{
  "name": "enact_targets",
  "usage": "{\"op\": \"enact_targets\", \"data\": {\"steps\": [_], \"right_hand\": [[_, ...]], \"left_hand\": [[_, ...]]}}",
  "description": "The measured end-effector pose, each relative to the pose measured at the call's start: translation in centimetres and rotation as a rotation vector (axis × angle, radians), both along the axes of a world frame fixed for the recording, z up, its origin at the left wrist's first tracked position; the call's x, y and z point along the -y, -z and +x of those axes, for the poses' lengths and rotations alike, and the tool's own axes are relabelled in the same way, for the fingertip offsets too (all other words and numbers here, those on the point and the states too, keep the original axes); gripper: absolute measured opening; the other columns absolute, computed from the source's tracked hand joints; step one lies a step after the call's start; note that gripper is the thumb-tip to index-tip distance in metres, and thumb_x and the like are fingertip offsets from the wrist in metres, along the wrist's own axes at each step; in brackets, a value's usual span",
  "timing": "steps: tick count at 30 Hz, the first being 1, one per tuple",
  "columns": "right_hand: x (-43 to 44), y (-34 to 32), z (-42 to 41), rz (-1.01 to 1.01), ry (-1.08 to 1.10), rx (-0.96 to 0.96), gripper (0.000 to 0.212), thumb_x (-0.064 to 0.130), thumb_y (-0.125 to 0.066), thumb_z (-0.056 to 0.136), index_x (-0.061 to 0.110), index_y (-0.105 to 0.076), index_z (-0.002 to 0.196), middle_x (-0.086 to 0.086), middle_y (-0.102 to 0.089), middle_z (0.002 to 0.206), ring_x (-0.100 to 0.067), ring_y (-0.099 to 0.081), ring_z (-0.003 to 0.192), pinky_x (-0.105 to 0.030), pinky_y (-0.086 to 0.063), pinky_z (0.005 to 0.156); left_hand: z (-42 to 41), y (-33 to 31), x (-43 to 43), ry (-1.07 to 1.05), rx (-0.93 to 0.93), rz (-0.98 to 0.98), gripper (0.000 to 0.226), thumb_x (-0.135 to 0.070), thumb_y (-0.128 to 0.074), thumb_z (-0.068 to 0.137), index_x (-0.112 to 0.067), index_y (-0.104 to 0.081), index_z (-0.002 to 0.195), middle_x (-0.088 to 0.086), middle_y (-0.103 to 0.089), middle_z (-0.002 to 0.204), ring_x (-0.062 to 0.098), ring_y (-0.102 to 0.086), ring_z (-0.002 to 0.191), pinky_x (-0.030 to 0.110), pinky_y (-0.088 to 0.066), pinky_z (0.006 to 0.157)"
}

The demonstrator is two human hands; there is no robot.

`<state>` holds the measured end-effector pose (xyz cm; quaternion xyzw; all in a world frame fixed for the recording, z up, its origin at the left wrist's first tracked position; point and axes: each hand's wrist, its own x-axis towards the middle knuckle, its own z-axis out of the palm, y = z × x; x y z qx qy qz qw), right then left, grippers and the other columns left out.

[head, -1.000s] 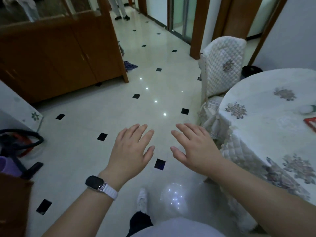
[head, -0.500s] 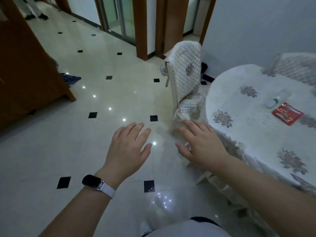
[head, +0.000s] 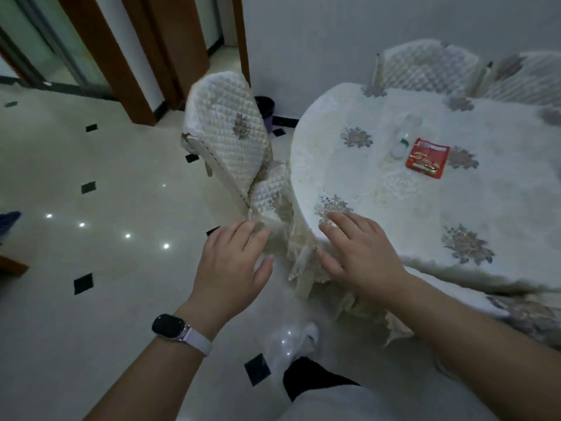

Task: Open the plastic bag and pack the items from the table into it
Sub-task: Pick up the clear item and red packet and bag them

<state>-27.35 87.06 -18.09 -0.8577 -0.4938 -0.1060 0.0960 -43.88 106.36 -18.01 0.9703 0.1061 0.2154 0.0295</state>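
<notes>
A round table [head: 498, 214] with a white flowered cloth fills the right side. On it lie a red snack packet [head: 427, 158] and, just left of that, a clear plastic bottle [head: 403, 135] with a white cap, lying on its side. A thin clear plastic sheet, perhaps the bag [head: 385, 123], seems to lie under and around the bottle; I cannot tell for sure. My left hand [head: 233, 265] hovers above the floor with straight fingers, holding nothing. My right hand [head: 361, 253] is spread flat over the table's near edge, also holding nothing.
A chair with a quilted white cover [head: 230, 138] stands at the table's left side. Two more covered chairs [head: 431, 68] stand behind the table. A dark bin [head: 264, 110] sits against the wall. Glossy tiled floor [head: 106, 238] lies to the left.
The view has swung right toward the table, which is now much nearer. Both hands stay spread and hold nothing; my right hand has come over the table's edge.
</notes>
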Motion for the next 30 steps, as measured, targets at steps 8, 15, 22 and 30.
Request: {"op": "enact_targets", "data": {"steps": [8, 15, 22, 30], "right_hand": [[-1.0, 0.3, 13.0, 0.023, 0.181, -0.086, 0.048, 0.047, -0.046, 0.089, 0.015, -0.064, 0.12, -0.009, -0.06, 0.131, -0.031, -0.055, 0.118, -0.043, -0.043, 0.096], [1.4, 0.3, 19.5, 0.029, 0.386, -0.103, 0.049, 0.047, -0.045, 0.089, 0.015, -0.064, 0.12, -0.01, -0.061, 0.13, -0.032, -0.057, 0.118, -0.045, -0.045, 0.096], [4.4, 2.3, 23.2, -0.016, 0.642, -0.186, 0.05, 0.048, -0.044, 0.088, 0.015, -0.064, 0.119, -0.01, -0.061, 0.131, -0.031, -0.058, 0.116, -0.045, -0.046, 0.095], [4.7, 3.7, 30.5, -0.12, 0.908, -0.249, 0.053, 0.05, -0.042, 0.088, 0.014, -0.064, 0.119, -0.011, -0.061, 0.13, -0.033, -0.057, 0.117, -0.046, -0.046, 0.093]], "left_hand": [[15.6, -1.1, -2.5, 0.169, -0.064, 0.027, 0.042, -0.035, -0.061, 0.088, -0.014, -0.065, 0.123, 0.009, -0.061, 0.13, 0.031, -0.055, 0.12, 0.044, -0.042, 0.097], [26.9, -1.0, -2.3, 0.331, -0.093, 0.023, 0.042, -0.035, -0.062, 0.088, -0.015, -0.065, 0.125, 0.009, -0.061, 0.131, 0.033, -0.054, 0.122, 0.046, -0.043, 0.099], [36.6, 0.5, -2.2, 0.5, -0.171, 0.026, 0.044, -0.036, -0.057, 0.089, -0.014, -0.064, 0.127, 0.01, -0.061, 0.132, 0.033, -0.054, 0.123, 0.048, -0.046, 0.098], [49.9, 4.4, -3.9, 0.698, -0.233, -0.012, 0.047, -0.038, -0.05, 0.09, -0.012, -0.064, 0.126, 0.013, -0.062, 0.129, 0.036, -0.057, 0.119, 0.048, -0.047, 0.095]]}}
